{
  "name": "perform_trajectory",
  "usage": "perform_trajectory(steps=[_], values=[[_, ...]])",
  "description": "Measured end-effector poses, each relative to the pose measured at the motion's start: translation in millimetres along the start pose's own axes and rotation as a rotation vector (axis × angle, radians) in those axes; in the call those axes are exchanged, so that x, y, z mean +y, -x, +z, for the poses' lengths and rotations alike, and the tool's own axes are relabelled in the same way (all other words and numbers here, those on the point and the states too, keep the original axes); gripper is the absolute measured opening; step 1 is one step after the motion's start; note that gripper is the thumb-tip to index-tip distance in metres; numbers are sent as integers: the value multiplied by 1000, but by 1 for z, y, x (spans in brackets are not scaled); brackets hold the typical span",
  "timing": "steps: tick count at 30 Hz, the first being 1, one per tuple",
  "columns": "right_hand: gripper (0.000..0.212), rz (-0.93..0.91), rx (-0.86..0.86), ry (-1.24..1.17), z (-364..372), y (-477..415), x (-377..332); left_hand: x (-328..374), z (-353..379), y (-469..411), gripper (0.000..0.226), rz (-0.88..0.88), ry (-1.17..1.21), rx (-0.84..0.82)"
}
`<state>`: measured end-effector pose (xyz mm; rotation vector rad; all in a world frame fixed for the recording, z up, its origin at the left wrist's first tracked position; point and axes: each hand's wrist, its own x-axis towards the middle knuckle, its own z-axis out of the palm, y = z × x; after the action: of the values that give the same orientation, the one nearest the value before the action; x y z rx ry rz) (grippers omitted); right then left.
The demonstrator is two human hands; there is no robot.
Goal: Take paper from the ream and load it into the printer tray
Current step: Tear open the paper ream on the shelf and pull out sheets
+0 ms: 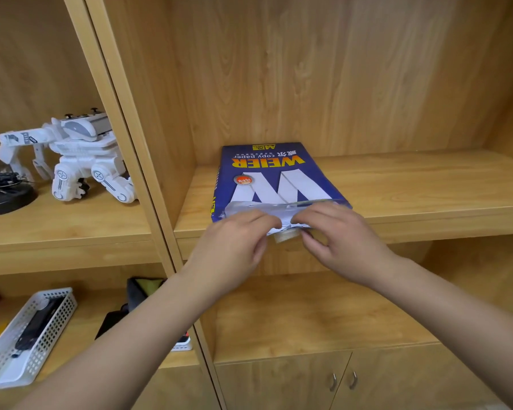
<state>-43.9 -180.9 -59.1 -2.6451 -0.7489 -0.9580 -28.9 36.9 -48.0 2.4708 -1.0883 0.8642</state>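
The ream of copy paper [274,179] lies lengthwise at the shelf's [412,184] front edge, left hand [234,247] and right hand [341,241] fingers pinching its near wrapper flap.

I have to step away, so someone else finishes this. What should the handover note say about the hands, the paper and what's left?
Left hand and right hand: both pinch the torn near-end flap of the blue paper ream.
Ream: flat on the middle shelf, near end at the front edge.
Done: wrapper partly opened.
Left: pull sheets out, load the printer tray. Printer not in view.
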Motion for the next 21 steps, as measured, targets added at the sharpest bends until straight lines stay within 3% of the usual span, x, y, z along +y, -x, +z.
perform_trajectory(steps=[5, 8, 14, 18, 21], values=[[19, 106, 31, -40, -3, -1, 11, -15, 4, -10, 29, -107, -99, -48], [16, 69, 81, 16, -7, -9, 16, -17, 0, -17, 29, -145, -107, -97], [13, 124, -141, 128, -4, -20, 31, -30, -2, -28, 26, -107, -207, -254], [18, 171, -187, 72, 1, -18, 36, -35, -3, -32, 23, -147, -130, -309], [7, 135, -140, 0, 4, -16, 37, -37, -3, -32, 19, -220, -20, -322]])
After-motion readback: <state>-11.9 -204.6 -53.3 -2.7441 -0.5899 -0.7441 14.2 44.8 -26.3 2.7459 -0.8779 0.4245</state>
